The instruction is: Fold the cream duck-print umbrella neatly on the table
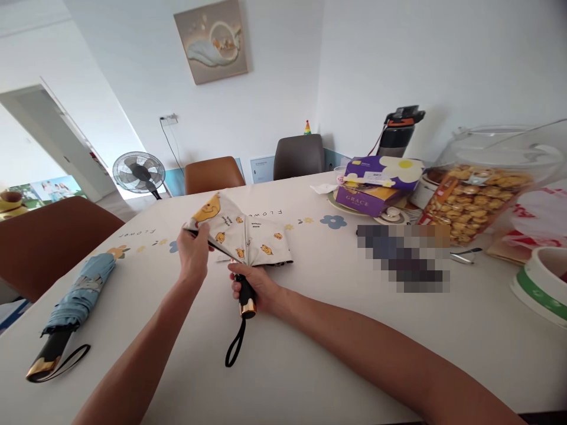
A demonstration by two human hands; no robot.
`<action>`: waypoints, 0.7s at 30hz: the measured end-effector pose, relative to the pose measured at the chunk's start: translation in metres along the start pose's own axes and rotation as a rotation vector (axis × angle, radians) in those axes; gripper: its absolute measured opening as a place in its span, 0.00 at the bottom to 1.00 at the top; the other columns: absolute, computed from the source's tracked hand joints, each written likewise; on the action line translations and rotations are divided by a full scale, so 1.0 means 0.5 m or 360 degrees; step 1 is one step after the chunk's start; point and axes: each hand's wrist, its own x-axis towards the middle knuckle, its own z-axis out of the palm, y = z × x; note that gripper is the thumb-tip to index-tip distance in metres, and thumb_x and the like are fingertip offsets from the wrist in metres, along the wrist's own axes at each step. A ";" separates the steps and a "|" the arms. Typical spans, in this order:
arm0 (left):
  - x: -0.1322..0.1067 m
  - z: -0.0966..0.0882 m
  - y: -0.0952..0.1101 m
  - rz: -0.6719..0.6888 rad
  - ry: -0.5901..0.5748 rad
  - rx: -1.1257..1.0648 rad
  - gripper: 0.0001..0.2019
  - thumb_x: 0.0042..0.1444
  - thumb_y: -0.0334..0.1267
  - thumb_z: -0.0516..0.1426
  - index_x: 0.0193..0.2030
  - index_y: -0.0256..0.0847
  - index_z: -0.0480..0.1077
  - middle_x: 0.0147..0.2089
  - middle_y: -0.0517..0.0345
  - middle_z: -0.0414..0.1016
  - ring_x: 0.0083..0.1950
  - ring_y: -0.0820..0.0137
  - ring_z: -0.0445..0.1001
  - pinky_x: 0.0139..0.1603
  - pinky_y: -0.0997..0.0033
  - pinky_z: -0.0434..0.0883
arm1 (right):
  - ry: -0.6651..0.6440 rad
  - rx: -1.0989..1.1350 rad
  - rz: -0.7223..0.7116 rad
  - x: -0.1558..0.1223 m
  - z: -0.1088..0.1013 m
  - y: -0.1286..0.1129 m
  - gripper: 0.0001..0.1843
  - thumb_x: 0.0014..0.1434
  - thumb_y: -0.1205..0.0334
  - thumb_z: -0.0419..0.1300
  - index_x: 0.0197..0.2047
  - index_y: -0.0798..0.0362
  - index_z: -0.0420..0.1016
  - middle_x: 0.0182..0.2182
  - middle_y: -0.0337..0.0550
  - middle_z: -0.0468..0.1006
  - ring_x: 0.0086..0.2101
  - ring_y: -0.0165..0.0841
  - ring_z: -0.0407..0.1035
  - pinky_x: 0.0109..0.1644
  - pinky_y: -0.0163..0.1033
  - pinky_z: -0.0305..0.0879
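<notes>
A white folding umbrella (266,241) with yellow cartoon figures is held over the table, its canopy loose and partly fanned out. My right hand (259,286) is wrapped around the top of its black handle, which has a gold-coloured end and a black wrist strap hanging down. With fingers pinched, my left hand (195,251) holds the edge of a canopy panel out to the left. A light-blue folded umbrella (84,289) lies at the table's left side, its black and gold handle toward me.
The white table (319,354) has a flower print. At the right are purple boxes (372,198), a plastic snack jar (482,189), a black bottle (396,133), a white-and-green paper roll or cup (543,286) and a blurred-out patch. Chairs (215,174) and a fan (139,171) stand beyond.
</notes>
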 end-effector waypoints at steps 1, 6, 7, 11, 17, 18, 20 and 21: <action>0.001 -0.017 -0.012 -0.0098 0.0013 -0.0035 0.12 0.46 0.43 0.57 0.35 0.38 0.67 0.26 0.61 0.67 0.21 0.76 0.64 0.19 0.75 0.63 | -0.0016 0.0000 -0.0006 -0.002 0.000 -0.001 0.14 0.47 0.62 0.65 0.32 0.55 0.63 0.24 0.34 0.65 0.17 0.21 0.59 0.18 0.30 0.60; -0.018 -0.065 -0.063 -0.0500 0.0049 -0.0170 0.14 0.40 0.41 0.61 0.33 0.37 0.66 0.29 0.60 0.68 0.23 0.75 0.66 0.20 0.74 0.68 | -0.0091 0.0042 -0.0031 -0.007 -0.002 -0.009 0.17 0.48 0.55 0.65 0.32 0.54 0.62 0.24 0.34 0.64 0.16 0.20 0.56 0.17 0.28 0.57; -0.022 -0.067 -0.069 -0.0533 0.0036 -0.0211 0.14 0.39 0.40 0.61 0.33 0.37 0.67 0.30 0.58 0.69 0.26 0.74 0.68 0.21 0.75 0.69 | -0.0087 0.0060 -0.0030 -0.007 -0.002 -0.010 0.18 0.49 0.52 0.64 0.33 0.53 0.61 0.24 0.33 0.64 0.16 0.20 0.55 0.17 0.28 0.56; -0.026 -0.069 -0.085 -0.0606 -0.0025 -0.0333 0.16 0.38 0.40 0.62 0.34 0.37 0.68 0.33 0.56 0.70 0.29 0.74 0.68 0.22 0.74 0.69 | -0.0042 0.0070 0.0008 -0.009 -0.001 -0.015 0.17 0.51 0.50 0.61 0.31 0.53 0.59 0.22 0.33 0.62 0.15 0.20 0.54 0.16 0.28 0.54; -0.019 -0.073 -0.115 -0.0682 -0.0113 -0.0251 0.12 0.40 0.40 0.60 0.31 0.36 0.68 0.31 0.57 0.70 0.29 0.73 0.67 0.26 0.72 0.68 | -0.0017 -0.0007 -0.0067 -0.008 -0.001 -0.008 0.09 0.51 0.62 0.59 0.29 0.54 0.60 0.22 0.32 0.63 0.15 0.20 0.53 0.17 0.29 0.55; -0.018 -0.074 -0.120 -0.0662 -0.0112 -0.0188 0.11 0.41 0.39 0.59 0.33 0.37 0.68 0.33 0.57 0.70 0.31 0.72 0.68 0.28 0.70 0.69 | 0.0001 -0.0039 -0.0081 -0.008 -0.001 -0.006 0.09 0.50 0.62 0.59 0.28 0.54 0.60 0.21 0.32 0.63 0.14 0.20 0.54 0.17 0.29 0.56; -0.018 -0.077 -0.123 -0.0550 -0.0041 -0.0011 0.13 0.44 0.38 0.57 0.38 0.39 0.67 0.38 0.55 0.71 0.36 0.69 0.70 0.36 0.66 0.69 | 0.0043 -0.0125 -0.0119 -0.008 -0.001 -0.003 0.09 0.50 0.61 0.58 0.26 0.55 0.61 0.20 0.33 0.64 0.14 0.20 0.54 0.17 0.30 0.57; -0.020 -0.077 -0.121 -0.0419 0.0024 0.0095 0.14 0.45 0.36 0.56 0.41 0.40 0.66 0.41 0.54 0.71 0.41 0.67 0.70 0.41 0.64 0.68 | 0.0061 -0.0175 -0.0138 -0.008 0.000 -0.002 0.09 0.50 0.61 0.58 0.25 0.55 0.61 0.18 0.33 0.63 0.14 0.21 0.55 0.16 0.30 0.57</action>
